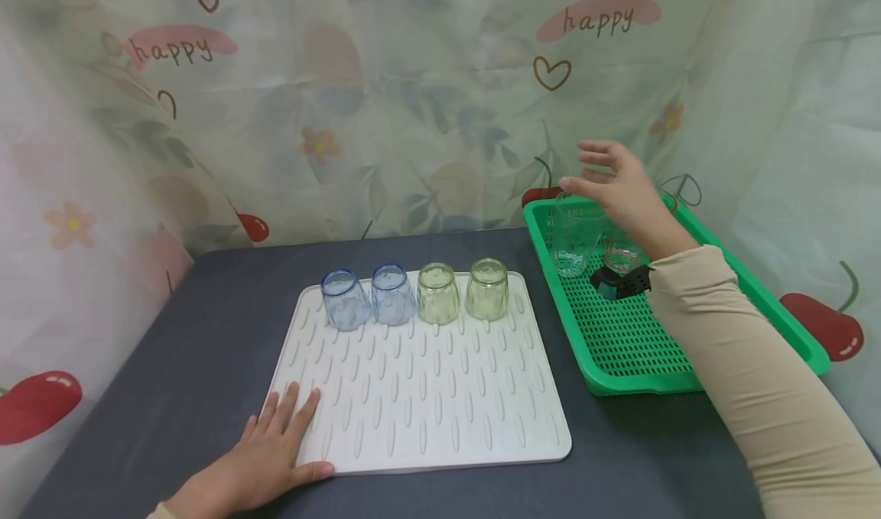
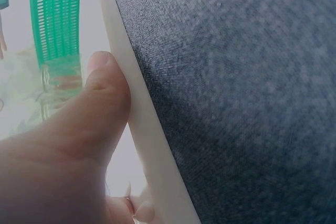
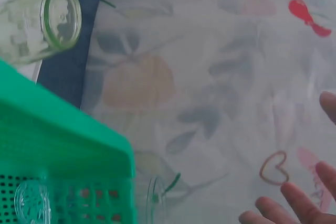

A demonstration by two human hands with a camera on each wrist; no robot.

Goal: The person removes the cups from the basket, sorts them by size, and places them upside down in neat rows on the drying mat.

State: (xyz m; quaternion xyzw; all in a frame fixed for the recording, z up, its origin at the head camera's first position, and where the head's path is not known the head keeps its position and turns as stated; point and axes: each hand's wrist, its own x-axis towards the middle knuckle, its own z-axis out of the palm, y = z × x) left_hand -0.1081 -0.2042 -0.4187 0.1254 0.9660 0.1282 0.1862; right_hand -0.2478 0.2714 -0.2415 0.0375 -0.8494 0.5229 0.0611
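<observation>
My left hand [image 1: 264, 458] lies with spread fingers on the near left corner of a white ribbed drying mat [image 1: 427, 397], its thumb along the front edge. Over the far end of a green plastic basket [image 1: 574, 328], my right hand [image 1: 622, 190] is raised with parted, slightly bent fingers and nothing between them. Just below it in the head view stands a tall clear glass [image 1: 571, 244]. A glass with a pinkish tint [image 1: 622, 253] is beside that one, partly hidden by the hand and wrist. In the right wrist view the fingertips [image 3: 299, 198] show apart from the basket.
Along the mat's back edge stand two blue glasses [image 1: 346, 301] [image 1: 393, 296] and two green glasses [image 1: 437, 295] [image 1: 487, 290], in a row. Dark cloth [image 1: 186, 351] covers the table. A printed curtain [image 1: 413, 121] hangs close behind and at both sides.
</observation>
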